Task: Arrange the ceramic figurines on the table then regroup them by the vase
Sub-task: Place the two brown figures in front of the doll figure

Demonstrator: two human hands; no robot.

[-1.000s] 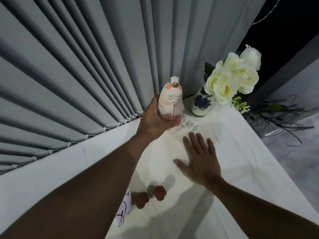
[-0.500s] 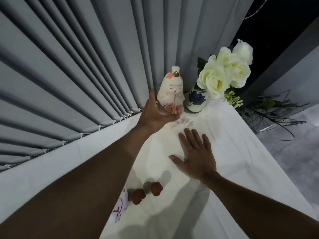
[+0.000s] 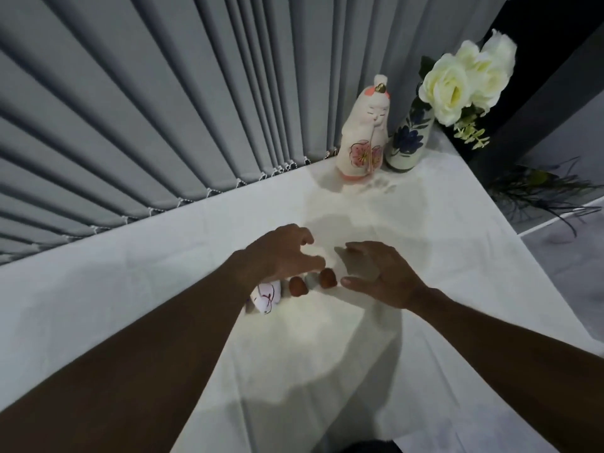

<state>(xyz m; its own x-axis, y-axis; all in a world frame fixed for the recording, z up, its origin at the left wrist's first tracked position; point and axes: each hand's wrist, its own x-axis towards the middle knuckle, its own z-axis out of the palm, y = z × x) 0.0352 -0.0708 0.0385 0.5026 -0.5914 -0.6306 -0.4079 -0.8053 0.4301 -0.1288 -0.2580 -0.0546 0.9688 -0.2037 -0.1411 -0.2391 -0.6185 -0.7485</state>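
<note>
A: We are looking down at a table point(image 3: 425, 256) under a white cloth, with grey vertical blinds point(image 3: 163, 109) hanging behind it. In the far corner a tall white figurine point(image 3: 364, 132) with pink blossoms painted on its front is standing upright, just beside a blue-flowered vase point(image 3: 407, 142) holding cream roses point(image 3: 457, 81). We cannot tell whether the two are touching.

B: And nearer to us, we are seeing our hands hovering low over the middle of the cloth. Our left hand point(image 3: 284, 256) is curling loosely, fingers bent and apart, gripping nothing. Our right hand point(image 3: 382, 276) is spreading open, palm down, thumb pointing toward the left one, also empty.

A: Between and just below them, two small brown figurines point(image 3: 327, 278) are sitting side by side on the cloth. The left thumb is reaching close to the right-hand one, though we cannot tell whether it is touching.

B: Just left of those, a white figurine point(image 3: 266, 297) with thin dark red line markings is lying partly hidden under our left wrist, so we are seeing only its lower part.

A: The three near pieces are well apart from the vase. Beyond the table's right edge, some dark thin stems point(image 3: 539, 194) are lying lower down.
</note>
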